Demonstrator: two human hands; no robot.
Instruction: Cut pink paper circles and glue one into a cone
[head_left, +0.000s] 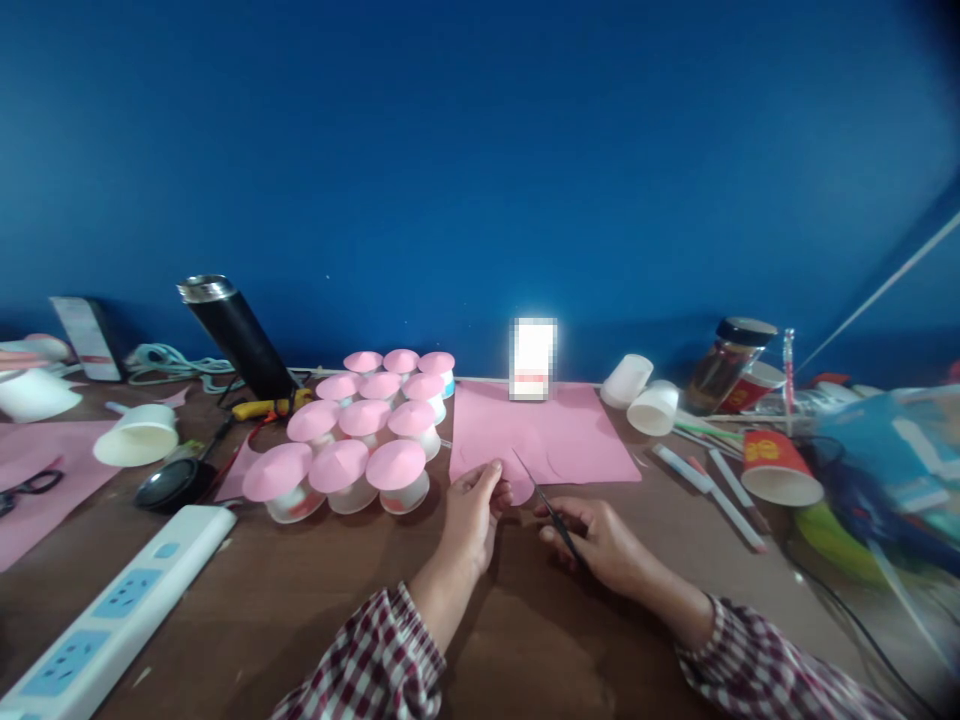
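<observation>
Between its thumb and fingers, my left hand [478, 505] pinches a round piece of pink paper [520, 488] near the sheet's front edge. My right hand [592, 540] is closed around dark scissors [553, 512], seen nearly edge-on, whose thin blades point up and left over the pink disc. Behind both hands a larger pink paper sheet [585, 430] lies flat, with curved outlines on it. To the left stand several paper cups in rows, each topped with a shallow pink paper cone [396, 464].
A lit phone [532, 380] leans at the back wall. Left are a power strip [127, 600], a black flask [240, 335] and a tipped cup [139, 436]. On the right lie markers [720, 500], white cups [628, 380], a red cup [776, 470] and a bottle [727, 365].
</observation>
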